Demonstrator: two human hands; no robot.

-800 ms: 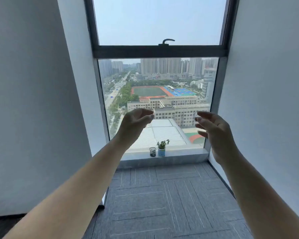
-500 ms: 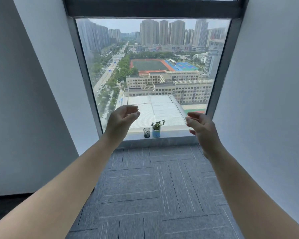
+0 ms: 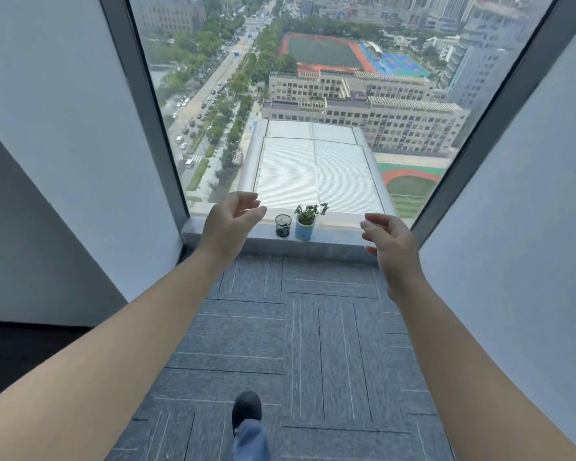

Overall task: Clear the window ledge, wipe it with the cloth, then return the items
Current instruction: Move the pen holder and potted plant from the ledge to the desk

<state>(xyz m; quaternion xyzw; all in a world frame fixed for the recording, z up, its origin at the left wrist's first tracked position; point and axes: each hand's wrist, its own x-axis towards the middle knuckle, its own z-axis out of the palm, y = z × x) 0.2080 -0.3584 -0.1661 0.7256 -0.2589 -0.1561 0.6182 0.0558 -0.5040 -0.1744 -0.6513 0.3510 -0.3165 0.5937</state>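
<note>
A grey stone window ledge (image 3: 340, 235) runs along the foot of a tall window. On it stand a small dark glass cup (image 3: 283, 225) and, just to its right, a small green plant in a blue and white pot (image 3: 305, 223). My left hand (image 3: 228, 222) hovers left of the cup, fingers curled apart, holding nothing. My right hand (image 3: 390, 242) hovers right of the pot, also open and empty. Both hands are held out in the air, short of the ledge. No cloth is in view.
White walls (image 3: 512, 227) close in on both sides, forming a narrow alcove. Grey carpet tiles (image 3: 296, 327) cover the floor up to the ledge. My dark shoe and blue trouser leg (image 3: 247, 424) show at the bottom middle.
The view has tilted down and come nearer the ledge. Both hands have dropped from in front of the glass to ledge height, still empty. A foot has come into view.
</note>
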